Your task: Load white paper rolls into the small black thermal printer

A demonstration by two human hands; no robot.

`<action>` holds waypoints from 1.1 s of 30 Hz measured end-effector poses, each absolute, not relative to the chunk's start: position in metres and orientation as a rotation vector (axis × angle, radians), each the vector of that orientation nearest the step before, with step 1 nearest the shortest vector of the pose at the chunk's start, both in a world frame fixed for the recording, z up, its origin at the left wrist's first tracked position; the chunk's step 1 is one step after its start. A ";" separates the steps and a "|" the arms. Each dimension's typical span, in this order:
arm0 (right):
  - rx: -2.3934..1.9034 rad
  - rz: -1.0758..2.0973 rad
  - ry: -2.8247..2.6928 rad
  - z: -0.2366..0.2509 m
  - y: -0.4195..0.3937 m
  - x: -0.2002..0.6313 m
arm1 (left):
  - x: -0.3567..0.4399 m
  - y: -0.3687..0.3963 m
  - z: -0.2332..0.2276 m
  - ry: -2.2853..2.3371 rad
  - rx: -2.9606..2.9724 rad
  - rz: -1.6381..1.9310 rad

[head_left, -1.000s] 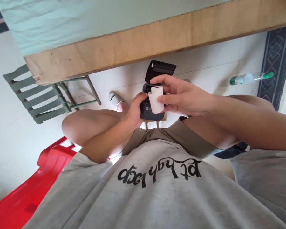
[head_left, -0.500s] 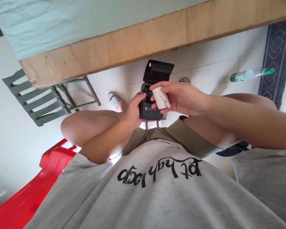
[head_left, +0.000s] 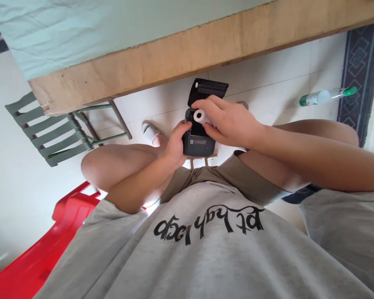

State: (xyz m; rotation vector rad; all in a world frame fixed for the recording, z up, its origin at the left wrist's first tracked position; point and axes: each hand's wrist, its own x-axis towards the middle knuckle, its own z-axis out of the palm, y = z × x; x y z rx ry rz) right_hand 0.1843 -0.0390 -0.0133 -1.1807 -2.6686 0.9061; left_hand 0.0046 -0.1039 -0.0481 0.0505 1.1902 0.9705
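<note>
Two hands work over the lap. Left hand (head_left: 174, 145) grips the left side of a small black printer (head_left: 199, 143), lid (head_left: 208, 88) flipped open at the far end. Right hand (head_left: 229, 122) pinches a white paper roll (head_left: 199, 116) sitting in the printer's open bay, roll end facing the camera. Green chair (head_left: 59, 133) at left, plastic bottle (head_left: 327, 96) on the floor far right, wooden table edge (head_left: 187, 54) beyond.

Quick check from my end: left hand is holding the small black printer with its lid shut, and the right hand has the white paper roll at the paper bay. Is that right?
Not quite: the lid is open, tipped up behind the paper bay, as the head view shows. The rest stands: the left hand holds the small black printer, and the right hand has the white paper roll at the bay.
</note>
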 end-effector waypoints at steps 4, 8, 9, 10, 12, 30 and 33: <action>-1.301 0.633 -2.804 -0.012 -0.038 0.177 | 0.005 -0.105 -0.047 1.174 0.070 0.963; -1.314 0.612 -2.871 -0.004 -0.037 0.174 | 0.005 -0.105 -0.047 1.171 0.080 0.945; -1.307 0.605 -2.882 -0.002 -0.037 0.174 | 0.005 -0.105 -0.046 1.171 0.082 0.951; -1.293 0.592 -2.888 0.001 -0.037 0.174 | 0.005 -0.105 -0.046 1.171 0.084 0.958; -1.253 0.567 -2.903 0.005 -0.038 0.176 | 0.004 -0.104 -0.045 1.172 0.082 0.970; -1.227 0.579 -2.930 0.005 -0.040 0.175 | 0.007 -0.104 -0.049 1.153 0.122 0.978; -0.847 0.625 -2.894 -0.002 -0.045 0.183 | 0.007 -0.104 -0.046 1.171 0.163 0.975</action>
